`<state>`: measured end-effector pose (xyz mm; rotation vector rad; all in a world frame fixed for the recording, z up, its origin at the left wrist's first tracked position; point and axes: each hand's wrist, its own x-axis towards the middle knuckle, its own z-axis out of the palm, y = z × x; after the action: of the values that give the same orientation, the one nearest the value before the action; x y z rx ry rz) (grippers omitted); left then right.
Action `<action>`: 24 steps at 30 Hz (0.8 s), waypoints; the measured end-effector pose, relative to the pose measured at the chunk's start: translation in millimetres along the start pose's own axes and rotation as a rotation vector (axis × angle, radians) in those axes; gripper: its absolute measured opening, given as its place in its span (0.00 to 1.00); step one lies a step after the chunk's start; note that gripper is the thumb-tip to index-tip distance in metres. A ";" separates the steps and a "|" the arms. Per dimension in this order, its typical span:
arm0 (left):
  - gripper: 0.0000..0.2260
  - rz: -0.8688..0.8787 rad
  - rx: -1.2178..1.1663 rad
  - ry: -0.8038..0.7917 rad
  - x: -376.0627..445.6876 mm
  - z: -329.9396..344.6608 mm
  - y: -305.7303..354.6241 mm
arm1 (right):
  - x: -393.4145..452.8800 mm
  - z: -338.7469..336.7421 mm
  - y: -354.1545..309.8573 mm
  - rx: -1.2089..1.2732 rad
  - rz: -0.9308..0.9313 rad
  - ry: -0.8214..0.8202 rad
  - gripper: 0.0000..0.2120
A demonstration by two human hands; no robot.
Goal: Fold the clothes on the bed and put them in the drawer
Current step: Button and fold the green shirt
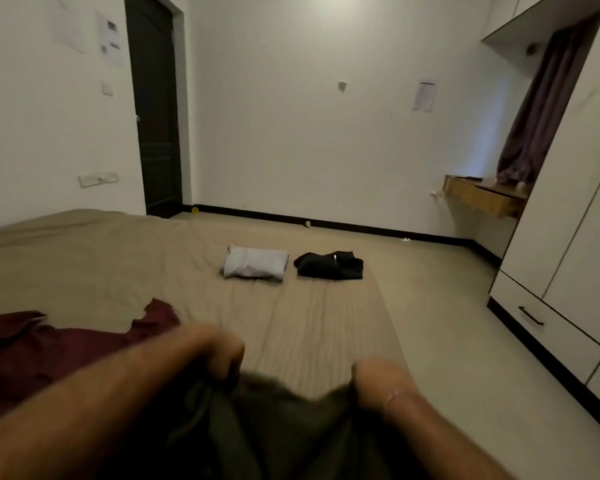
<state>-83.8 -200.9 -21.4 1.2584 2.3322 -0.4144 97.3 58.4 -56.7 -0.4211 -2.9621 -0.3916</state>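
Both hands gripped a dark olive garment (274,431) at bottom centre (blurred): left hand (219,351) and right hand (378,382) curled on its top edge. Maroon shirt (49,355) lay lower left on the bed (118,265); folded white garment (255,263) and folded black garment (329,265) mid-frame. Drawer (548,323) closed, right edge.

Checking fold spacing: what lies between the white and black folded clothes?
Only a bare strip of bed sheet separates the white pile from the black pile, in the head view.

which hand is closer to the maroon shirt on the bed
Left. The left hand grips the dark garment right beside the maroon shirt; the right hand grips it farther off.
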 end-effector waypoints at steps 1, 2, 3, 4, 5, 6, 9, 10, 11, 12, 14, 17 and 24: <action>0.13 -0.066 -0.067 0.161 0.6 -31.8 -13.0 | 21.5 -13.6 5.0 0.165 0.202 0.028 0.07; 0.11 -0.176 -0.085 0.374 -4.2 -73.2 -31.7 | 38.5 -36.6 18.7 0.259 0.359 0.103 0.05; 0.11 -0.277 -0.107 0.687 -14.5 -117.0 -48.7 | 63.1 -68.3 39.0 0.305 0.475 0.295 0.04; 0.13 -0.344 -0.140 0.928 -29.2 -152.3 -59.6 | 83.5 -97.0 56.5 0.352 0.519 0.475 0.04; 0.17 -0.374 -0.185 1.092 -40.4 -177.2 -68.4 | 97.0 -120.6 72.7 0.398 0.550 0.581 0.05; 0.23 -0.401 -0.208 1.187 -53.6 -201.8 -77.2 | 112.9 -145.8 84.3 0.435 0.535 0.696 0.07; 0.27 -0.421 -0.177 1.355 -77.5 -236.0 -90.3 | 124.9 -189.4 102.0 0.543 0.479 0.883 0.08; 0.21 -0.417 -0.140 1.428 -79.3 -233.1 -95.9 | 124.0 -189.1 105.2 0.561 0.461 0.912 0.06; 0.14 -0.413 -0.082 1.498 -83.9 -229.2 -99.6 | 120.3 -190.3 108.9 0.568 0.421 0.941 0.06; 0.09 -0.412 -0.053 1.520 -85.4 -215.6 -102.8 | 115.1 -180.5 112.3 0.567 0.388 0.958 0.06; 0.07 -0.407 0.008 1.547 -95.5 -183.4 -113.3 | 96.0 -162.4 120.9 0.549 0.330 0.941 0.08; 0.11 -0.401 0.144 1.501 -101.4 -109.6 -122.4 | 51.2 -112.6 123.5 0.378 0.203 0.789 0.06; 0.12 -0.228 0.185 0.542 -108.0 154.7 -75.6 | -135.7 59.1 47.9 -0.013 -0.278 0.357 0.13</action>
<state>-57.4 -389.2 -93.1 1.3167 2.9719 -0.4080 235.5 84.0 -123.4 0.0600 -2.6681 -0.4597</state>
